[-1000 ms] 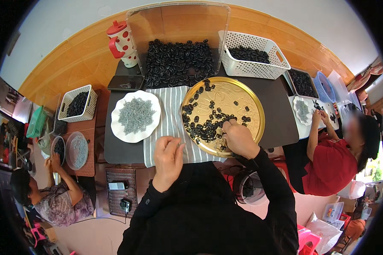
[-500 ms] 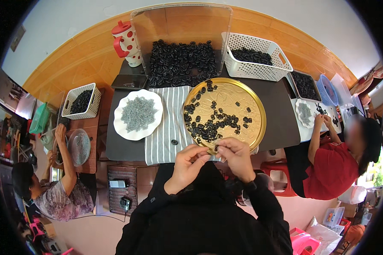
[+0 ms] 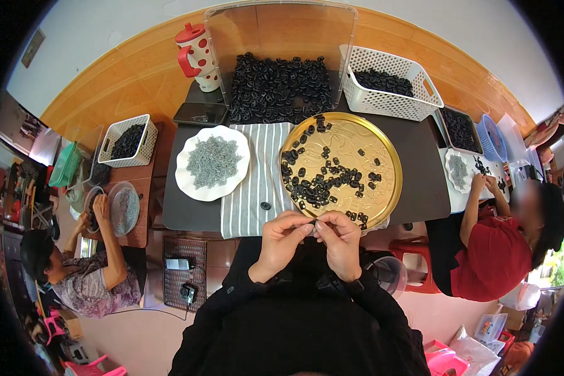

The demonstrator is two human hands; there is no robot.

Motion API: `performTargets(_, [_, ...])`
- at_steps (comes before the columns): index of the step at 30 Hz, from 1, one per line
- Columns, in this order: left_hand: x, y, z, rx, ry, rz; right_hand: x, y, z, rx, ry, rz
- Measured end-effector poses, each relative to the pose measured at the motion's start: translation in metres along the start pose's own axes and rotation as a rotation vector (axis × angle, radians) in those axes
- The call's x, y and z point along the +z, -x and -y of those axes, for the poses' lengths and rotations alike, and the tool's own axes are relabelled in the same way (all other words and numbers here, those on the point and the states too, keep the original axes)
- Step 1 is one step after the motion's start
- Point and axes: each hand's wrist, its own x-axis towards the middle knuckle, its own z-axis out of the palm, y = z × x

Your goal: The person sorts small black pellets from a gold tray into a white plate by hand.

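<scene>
1. Nearest, both hands meet just short of the near rim of the round gold metal tray (image 3: 391, 169). The left hand (image 3: 281, 241) and the right hand (image 3: 339, 241) have their fingertips pinched narrowly together on something very small between them; it is too tiny to make out, though it looks like one of the small black plastic pieces (image 3: 313, 191), perhaps with a little grey part.
2. On the tray, black pieces lie thickest toward its left and near side, thin elsewhere, so much of the gold floor shows bare. Many pieces there look still to be handled.
3. Left of the tray, a single black piece (image 3: 266, 205) rests on the grey striped cloth (image 3: 254, 182); further left stands a white scalloped plate (image 3: 188, 185) heaped with small grey parts (image 3: 213, 161).
4. Beyond the tray, a clear plastic bin (image 3: 341, 37) holds a large heap of black pieces, and a white perforated basket (image 3: 388, 103) to its right holds more. Judging by these stocks, the work seems far from finished.
</scene>
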Motion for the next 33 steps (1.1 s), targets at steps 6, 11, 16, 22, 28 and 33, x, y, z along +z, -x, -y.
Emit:
performTargets(6, [-0.001,0.000,0.000,-0.024,0.083,-0.014,0.000,0.004,0.005,-0.035,0.184,0.070])
performTargets(11, [-0.015,0.002,0.002,-0.014,0.089,0.005,-0.026,-0.030,0.039,-0.667,1.149,0.049])
performTargets(16, [-0.017,0.000,0.007,-0.022,0.104,0.007,-0.042,-0.046,0.044,-0.688,1.330,0.240])
performTargets(22, [-0.023,0.002,0.004,-0.032,0.079,0.037,-0.028,-0.051,0.044,-0.806,1.518,0.532])
performTargets(28, [-0.025,0.004,0.003,-0.047,0.082,0.033,-0.017,-0.047,0.046,-0.792,1.755,0.637])
performTargets(33, [-0.020,0.006,-0.001,-0.054,0.128,0.001,-0.024,-0.036,0.047,-0.296,0.879,0.326])
